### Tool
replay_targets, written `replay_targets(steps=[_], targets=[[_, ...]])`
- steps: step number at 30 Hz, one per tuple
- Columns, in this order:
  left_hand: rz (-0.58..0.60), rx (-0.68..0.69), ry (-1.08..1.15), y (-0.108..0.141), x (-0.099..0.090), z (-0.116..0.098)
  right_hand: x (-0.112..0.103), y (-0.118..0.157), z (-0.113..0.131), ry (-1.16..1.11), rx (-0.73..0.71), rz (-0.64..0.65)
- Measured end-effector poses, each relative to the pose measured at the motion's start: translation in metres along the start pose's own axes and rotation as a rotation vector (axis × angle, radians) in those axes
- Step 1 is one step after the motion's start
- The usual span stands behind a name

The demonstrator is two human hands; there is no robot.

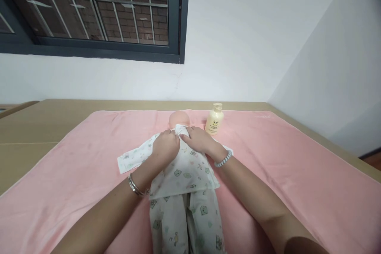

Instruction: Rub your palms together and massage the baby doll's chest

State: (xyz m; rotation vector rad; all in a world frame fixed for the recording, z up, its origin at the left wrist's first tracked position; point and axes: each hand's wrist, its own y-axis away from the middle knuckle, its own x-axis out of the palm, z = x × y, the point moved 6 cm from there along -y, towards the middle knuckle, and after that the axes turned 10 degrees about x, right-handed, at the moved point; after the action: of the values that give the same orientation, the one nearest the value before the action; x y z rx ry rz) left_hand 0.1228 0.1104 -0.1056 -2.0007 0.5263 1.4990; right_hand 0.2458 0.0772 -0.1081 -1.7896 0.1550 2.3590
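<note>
A baby doll lies on its back, its bald head [179, 118] pointing away from me. It wears a white baby shirt [187, 172] with small printed animals and matching baby trousers [205, 218]. My left hand [166, 145] is closed on the shirt at the neckline, fingers curled in. Beside it, my right hand [199, 139] grips the other side of the neckline, thumb pointing left. One shirt sleeve [133, 158] stretches out to the left, while the right sleeve is mostly behind my right wrist. The doll's face is hidden behind the collar and my hands.
Just right of the doll's head stands a pale yellow pump bottle [214, 120]. A pink blanket [285, 158] covers most of the wooden surface [38, 127]. Behind it rise a white wall [232, 39] and a dark-framed barred window [119, 43].
</note>
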Motion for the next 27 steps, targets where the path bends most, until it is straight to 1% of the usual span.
replay_targets(steps=[2, 4, 6, 8, 10, 13, 15, 17, 21, 23, 24, 27], targets=[[0.012, -0.028, 0.093, -0.006, 0.002, 0.01, -0.002, 0.012, 0.011, 0.099, -0.031, -0.056], [0.041, -0.047, 0.169, -0.012, 0.004, 0.019, -0.003, 0.024, 0.024, 0.201, -0.099, -0.093], [0.071, -0.068, 0.198, -0.014, 0.005, 0.022, -0.004, 0.031, 0.031, 0.202, -0.129, -0.059], [0.08, -0.07, 0.153, -0.011, 0.003, 0.018, -0.005, 0.028, 0.027, 0.096, -0.084, -0.006], [0.072, -0.033, 0.051, -0.004, 0.0, 0.008, -0.007, 0.018, 0.017, -0.018, -0.016, 0.019], [0.084, 0.053, -0.073, 0.003, -0.002, -0.008, -0.003, 0.004, 0.008, -0.066, 0.044, -0.01], [0.092, 0.083, -0.079, 0.003, 0.0, -0.008, 0.002, 0.002, 0.008, -0.034, 0.069, -0.063], [0.09, 0.094, -0.025, -0.002, 0.003, -0.002, 0.009, 0.007, 0.014, 0.018, 0.061, -0.122], [0.058, 0.061, 0.169, -0.015, 0.006, 0.016, 0.018, 0.022, 0.031, 0.101, -0.053, -0.19], [0.052, 0.046, 0.195, -0.016, 0.006, 0.017, 0.016, 0.02, 0.03, 0.074, -0.074, -0.178], [0.057, 0.04, 0.171, -0.015, 0.006, 0.014, 0.014, 0.016, 0.026, 0.043, -0.061, -0.153], [0.047, 0.03, 0.022, -0.006, 0.003, 0.001, 0.009, -0.002, 0.009, -0.055, -0.011, -0.04]])
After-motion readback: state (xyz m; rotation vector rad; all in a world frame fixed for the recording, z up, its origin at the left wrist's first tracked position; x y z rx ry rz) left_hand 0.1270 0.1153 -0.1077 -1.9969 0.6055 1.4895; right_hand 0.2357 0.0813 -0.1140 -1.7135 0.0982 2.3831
